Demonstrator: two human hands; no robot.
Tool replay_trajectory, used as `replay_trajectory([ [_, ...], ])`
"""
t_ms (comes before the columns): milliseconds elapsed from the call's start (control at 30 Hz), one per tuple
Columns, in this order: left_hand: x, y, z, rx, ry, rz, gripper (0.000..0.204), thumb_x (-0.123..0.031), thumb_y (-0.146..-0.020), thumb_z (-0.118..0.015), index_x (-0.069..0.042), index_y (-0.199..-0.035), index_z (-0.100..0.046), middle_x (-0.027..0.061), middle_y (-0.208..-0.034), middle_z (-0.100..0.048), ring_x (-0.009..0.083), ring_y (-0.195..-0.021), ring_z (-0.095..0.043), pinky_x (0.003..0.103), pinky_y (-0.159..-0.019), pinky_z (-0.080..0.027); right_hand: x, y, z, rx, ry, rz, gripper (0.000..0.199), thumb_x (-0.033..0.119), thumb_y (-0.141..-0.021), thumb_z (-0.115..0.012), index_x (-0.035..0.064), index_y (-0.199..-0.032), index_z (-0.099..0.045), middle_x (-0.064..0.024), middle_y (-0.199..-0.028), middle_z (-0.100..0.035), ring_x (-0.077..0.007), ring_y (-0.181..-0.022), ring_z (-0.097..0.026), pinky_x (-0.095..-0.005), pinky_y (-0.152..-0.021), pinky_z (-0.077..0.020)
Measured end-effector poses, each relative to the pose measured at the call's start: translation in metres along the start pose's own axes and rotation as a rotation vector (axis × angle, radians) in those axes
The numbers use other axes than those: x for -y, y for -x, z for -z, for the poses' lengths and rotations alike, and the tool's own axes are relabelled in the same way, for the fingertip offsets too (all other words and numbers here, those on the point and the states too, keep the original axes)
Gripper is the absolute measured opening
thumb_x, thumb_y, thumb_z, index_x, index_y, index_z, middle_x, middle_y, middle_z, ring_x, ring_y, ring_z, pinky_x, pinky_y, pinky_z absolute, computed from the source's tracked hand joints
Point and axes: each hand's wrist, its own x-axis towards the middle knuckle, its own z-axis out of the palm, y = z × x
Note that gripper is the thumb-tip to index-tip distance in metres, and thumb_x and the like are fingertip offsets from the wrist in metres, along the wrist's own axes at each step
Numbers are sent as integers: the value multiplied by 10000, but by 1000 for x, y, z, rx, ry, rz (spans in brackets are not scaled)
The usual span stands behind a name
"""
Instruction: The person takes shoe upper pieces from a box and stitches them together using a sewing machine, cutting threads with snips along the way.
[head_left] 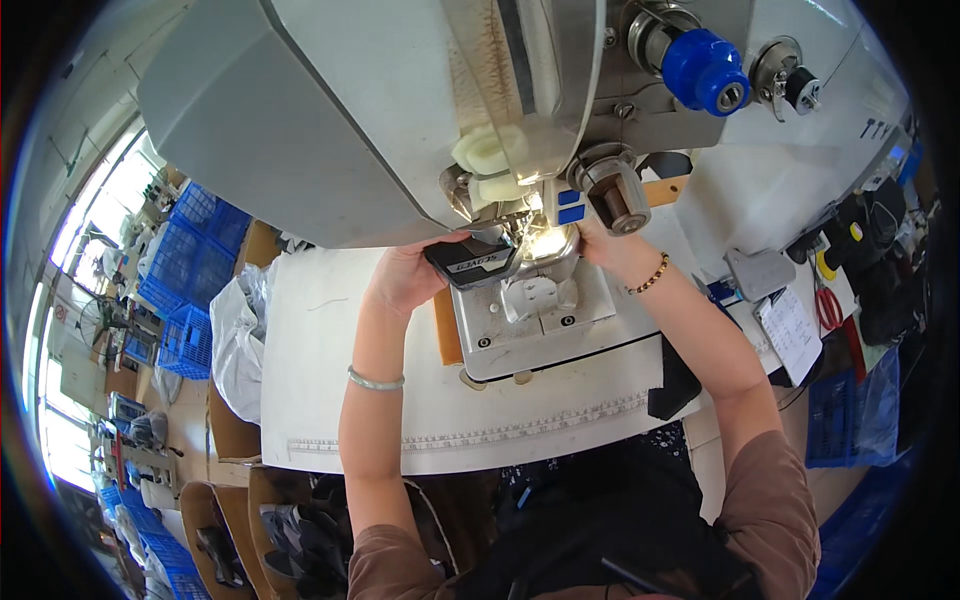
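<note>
A large grey and white sewing machine (pixel 350 130) fills the upper view, its lamp lighting the needle area. My left hand (pixel 405 278) is closed on the edge of a black piece of material (pixel 450 272) with a grey lettered patch. That piece reaches under the machine head by the needle; its far end is hidden. My right hand (pixel 608 250) is at the right of the lit needle area, beside the metal machine bed (pixel 545 330). Its fingertips are hidden behind the machine head, so I cannot see whether it touches the material.
A ruler strip (pixel 470 432) runs along the front of the white table (pixel 330 370). Red-handled scissors (pixel 828 308) and a paper sheet (pixel 788 335) lie at the right. Open cardboard boxes (pixel 268 490) stand below left; blue crates (pixel 190 340) are beyond. A blue knob (pixel 705 72) juts out above.
</note>
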Motion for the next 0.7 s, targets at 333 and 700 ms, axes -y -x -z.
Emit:
replay_trajectory([
  [333,6,1,5,74,-88,59,249,-38,-792,-553,111,-991,-552,202,-962,-635,277,-861,-649,370,-792,-537,11,8,-7,38,127,0,93,-54,-764,-438,32,-788,-466,-9,-718,-475,-63,-577,-456,-252,-471,-387],
  [700,49,47,-48,-306,-180,-376,276,37,-804,-592,30,-1078,-560,84,-1026,-613,181,-939,-597,293,-853,-469,-23,67,13,-26,871,929,187,39,-767,-606,90,-946,-592,-10,-733,-488,-110,-579,-472,-210,-514,-389],
])
